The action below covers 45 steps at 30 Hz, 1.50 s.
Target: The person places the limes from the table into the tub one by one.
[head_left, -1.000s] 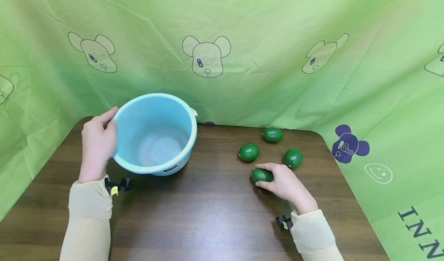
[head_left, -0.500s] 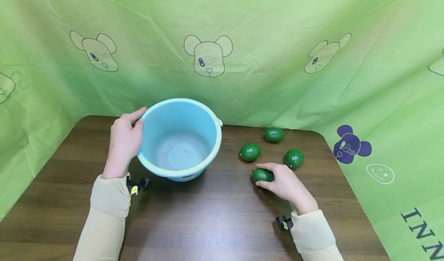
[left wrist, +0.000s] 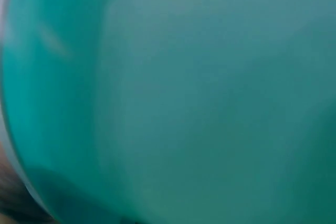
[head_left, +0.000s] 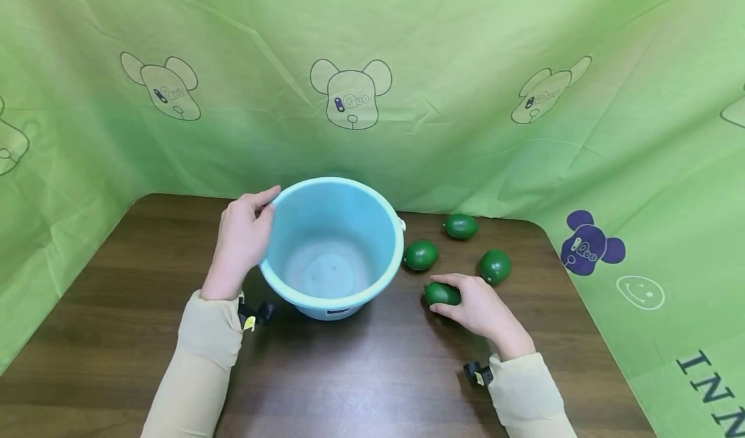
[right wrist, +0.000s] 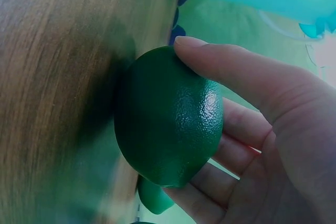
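My left hand [head_left: 243,239] grips the left rim of a light blue plastic bucket [head_left: 328,299], whose inside shows no contents in the head view. The bucket leans slightly toward me, its mouth facing up. Its blue-green wall [left wrist: 173,98] fills the left wrist view, blurred. With thumb and fingers, my right hand [head_left: 480,305] pinches a glossy green lime [head_left: 441,294] low at the table. In the right wrist view the lime [right wrist: 168,116] sits between thumb and fingers. Behind that hand lie three other limes, one [head_left: 421,255] close to the bucket's right side.
A second loose lime [head_left: 461,226] is near the table's back edge, and a third [head_left: 495,267] is just beyond my right hand. The brown wooden table [head_left: 372,386] meets a green printed cloth [head_left: 454,160] at its back and sides.
My left hand has moved the bucket to the right across the table, bringing it close to the limes. The right hand and its lime have stayed in place.
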### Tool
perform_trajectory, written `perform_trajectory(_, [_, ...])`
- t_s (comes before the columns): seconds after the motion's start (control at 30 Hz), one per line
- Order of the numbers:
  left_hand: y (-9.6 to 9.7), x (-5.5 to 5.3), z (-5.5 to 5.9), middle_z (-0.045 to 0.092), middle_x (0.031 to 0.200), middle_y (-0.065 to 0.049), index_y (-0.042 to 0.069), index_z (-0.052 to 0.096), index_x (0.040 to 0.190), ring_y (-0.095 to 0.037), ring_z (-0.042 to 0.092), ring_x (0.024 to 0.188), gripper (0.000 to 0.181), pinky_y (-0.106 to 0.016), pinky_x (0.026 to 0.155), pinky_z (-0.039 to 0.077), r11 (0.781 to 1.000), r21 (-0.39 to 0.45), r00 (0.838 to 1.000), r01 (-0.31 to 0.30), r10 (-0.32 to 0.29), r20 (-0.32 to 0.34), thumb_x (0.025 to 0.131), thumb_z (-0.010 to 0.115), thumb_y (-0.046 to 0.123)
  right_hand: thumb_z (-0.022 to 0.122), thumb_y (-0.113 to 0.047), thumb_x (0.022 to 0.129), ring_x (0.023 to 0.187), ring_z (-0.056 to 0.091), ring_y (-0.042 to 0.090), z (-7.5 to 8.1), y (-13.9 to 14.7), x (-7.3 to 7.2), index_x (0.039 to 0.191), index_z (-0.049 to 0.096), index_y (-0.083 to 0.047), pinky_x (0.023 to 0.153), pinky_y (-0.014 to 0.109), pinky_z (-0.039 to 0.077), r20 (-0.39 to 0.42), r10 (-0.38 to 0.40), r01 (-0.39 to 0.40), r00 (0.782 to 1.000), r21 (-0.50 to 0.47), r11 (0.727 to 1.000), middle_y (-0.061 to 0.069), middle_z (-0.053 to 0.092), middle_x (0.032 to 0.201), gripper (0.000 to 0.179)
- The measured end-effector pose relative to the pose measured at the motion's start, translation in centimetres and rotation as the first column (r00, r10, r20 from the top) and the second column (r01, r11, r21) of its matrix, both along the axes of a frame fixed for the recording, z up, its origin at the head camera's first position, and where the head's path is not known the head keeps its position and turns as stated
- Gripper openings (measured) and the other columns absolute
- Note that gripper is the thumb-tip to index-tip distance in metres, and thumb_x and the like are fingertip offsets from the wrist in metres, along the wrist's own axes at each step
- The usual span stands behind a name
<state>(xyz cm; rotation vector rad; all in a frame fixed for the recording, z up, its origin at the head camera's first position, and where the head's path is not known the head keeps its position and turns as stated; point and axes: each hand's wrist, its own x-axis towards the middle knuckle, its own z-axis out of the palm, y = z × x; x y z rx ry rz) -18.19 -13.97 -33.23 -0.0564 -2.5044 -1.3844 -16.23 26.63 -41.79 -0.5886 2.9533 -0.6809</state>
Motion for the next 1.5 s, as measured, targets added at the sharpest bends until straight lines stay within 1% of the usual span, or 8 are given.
perform_trajectory(0.37, [1.2, -0.4, -0.3, 0.060, 0.123, -0.024, 0.000, 0.054, 0.145, -0.033, 0.058, 0.103, 0.040, -0.046, 0.082, 0.053, 0.999, -0.026, 0.999, 0.022, -0.021, 0.031, 0.106, 0.046, 0.008, 0.084, -0.026, 0.085, 0.112, 0.065, 0.028, 0.1, -0.1, 0.1, 0.129, 0.069, -0.007, 0.093, 0.049, 0.054, 0.002, -0.005, 0.005, 1.000, -0.004, 1.000, 0.010, 0.069, 0.125, 0.051])
perform_trajectory(0.6, [1.2, -0.5, -0.4, 0.052, 0.145, -0.018, 0.003, 0.051, 0.148, -0.035, 0.051, 0.127, 0.048, -0.051, 0.097, 0.050, 0.999, -0.034, 0.999, 0.035, -0.034, 0.033, 0.103, 0.050, 0.018, 0.083, -0.025, 0.085, 0.112, 0.065, 0.028, 0.1, -0.2, 0.1, 0.130, 0.069, -0.006, 0.094, 0.049, 0.054, -0.001, -0.009, 0.009, 1.000, -0.005, 1.000, 0.010, 0.069, 0.125, 0.050])
perform_trajectory(0.73, [1.0, -0.4, -0.8, 0.052, 0.147, -0.011, 0.009, 0.055, 0.147, -0.030, 0.048, 0.135, 0.047, -0.051, 0.106, 0.045, 0.997, -0.030, 0.997, 0.075, -0.076, -0.032, 0.104, 0.056, 0.027, 0.083, -0.025, 0.086, 0.111, 0.065, 0.028, 0.1, -0.2, 0.1, 0.130, 0.069, -0.006, 0.093, 0.049, 0.054, 0.000, -0.008, 0.008, 1.000, -0.007, 1.000, 0.010, 0.069, 0.125, 0.050])
perform_trajectory(1.0, [0.5, 0.4, -1.9, 0.057, 0.143, 0.000, 0.019, 0.063, 0.141, -0.020, 0.046, 0.137, 0.044, -0.050, 0.111, 0.041, 0.980, -0.023, 0.967, 0.195, -0.196, -0.165, 0.101, 0.064, 0.038, 0.082, -0.027, 0.087, 0.111, 0.065, 0.028, 0.1, -0.1, 0.1, 0.131, 0.068, -0.007, 0.093, 0.049, 0.054, 0.006, -0.010, 0.010, 1.000, -0.006, 1.000, 0.010, 0.068, 0.125, 0.050])
perform_trajectory(1.1, [0.3, 0.6, -2.4, 0.057, 0.143, 0.001, 0.019, 0.065, 0.139, -0.020, 0.043, 0.139, 0.042, -0.050, 0.114, 0.036, 0.969, -0.059, 0.944, 0.239, -0.247, -0.220, 0.101, 0.065, 0.036, 0.081, -0.028, 0.088, 0.111, 0.065, 0.028, 0.1, -0.1, 0.1, 0.131, 0.068, -0.007, 0.092, 0.049, 0.054, 0.009, -0.014, 0.014, 1.000, -0.004, 1.000, 0.010, 0.068, 0.125, 0.050])
perform_trajectory(1.27, [-0.3, 0.9, -3.4, 0.059, 0.140, 0.005, 0.016, 0.066, 0.137, -0.021, 0.041, 0.141, 0.040, -0.047, 0.120, 0.026, 0.930, -0.175, 0.874, 0.324, -0.365, -0.320, 0.099, 0.068, 0.030, 0.081, -0.028, 0.088, 0.112, 0.065, 0.028, -0.1, 0.0, 0.1, 0.131, 0.068, -0.007, 0.093, 0.049, 0.054, -0.001, -0.019, 0.019, 1.000, -0.006, 1.000, 0.010, 0.068, 0.125, 0.050])
perform_trajectory(1.43, [-0.4, 1.2, -4.5, 0.061, 0.137, 0.001, 0.014, 0.068, 0.133, -0.025, 0.040, 0.141, 0.043, -0.049, 0.120, 0.025, 0.911, -0.226, 0.823, 0.346, -0.410, -0.394, 0.094, 0.073, 0.031, 0.081, -0.029, 0.088, 0.113, 0.065, 0.029, -0.1, 0.0, 0.1, 0.131, 0.068, -0.006, 0.094, 0.050, 0.054, -0.008, -0.016, 0.016, 1.000, -0.012, 1.000, 0.010, 0.069, 0.125, 0.051])
perform_trajectory(1.5, [-0.3, 1.3, -4.8, 0.065, 0.132, 0.000, 0.012, 0.071, 0.127, -0.030, 0.045, 0.137, 0.040, -0.050, 0.120, 0.025, 0.906, -0.232, 0.786, 0.353, -0.422, -0.452, 0.093, 0.073, 0.033, 0.081, -0.029, 0.088, 0.113, 0.064, 0.029, -0.1, 0.0, 0.1, 0.131, 0.068, -0.006, 0.094, 0.050, 0.054, -0.007, -0.017, 0.017, 1.000, -0.012, 1.000, 0.010, 0.068, 0.125, 0.051])
